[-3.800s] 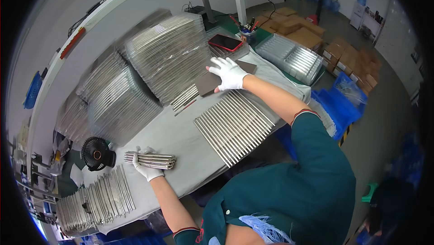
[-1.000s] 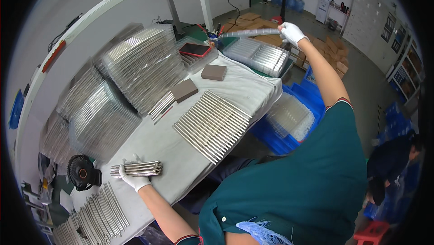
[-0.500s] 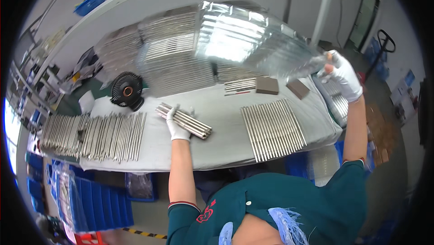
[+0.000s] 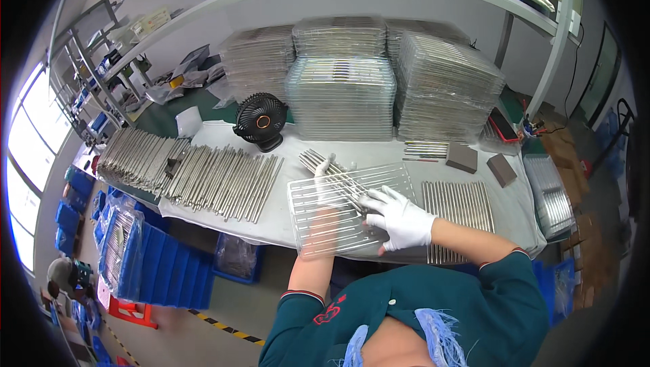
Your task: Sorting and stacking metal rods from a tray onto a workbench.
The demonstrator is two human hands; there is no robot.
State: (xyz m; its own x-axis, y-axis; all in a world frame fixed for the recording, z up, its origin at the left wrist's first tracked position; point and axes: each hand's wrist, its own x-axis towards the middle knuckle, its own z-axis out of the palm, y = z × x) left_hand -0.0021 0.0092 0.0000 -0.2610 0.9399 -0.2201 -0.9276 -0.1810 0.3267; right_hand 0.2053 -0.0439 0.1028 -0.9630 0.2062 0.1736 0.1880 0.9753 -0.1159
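My left hand [image 4: 326, 181], in a white glove, is closed around a slanted bundle of shiny metal rods [image 4: 347, 183] over the middle of the table. A clear ridged plastic tray [image 4: 301, 212] lies across my left forearm, which shows through it. My gloved right hand [image 4: 401, 219] is above the tray's right part, fingers stretched out and thumb apart. Its fingertips touch the near end of the bundle. Right of it, a row of metal rods [image 4: 467, 206] lies side by side on the white cloth. A larger row of rods [image 4: 227, 181] lies on the left.
A black fan [image 4: 261, 122] stands behind the left rods. Tall stacks of filled clear trays [image 4: 340, 99] line the back. Two brown blocks [image 4: 462, 158] and a few thin rods [image 4: 425, 149] sit at the back right. Blue bins [image 4: 177, 265] stand below at the left.
My right hand has brought the clear tray from the upper right down to the middle, over my left forearm. It now touches the rod bundle. The view has shifted.
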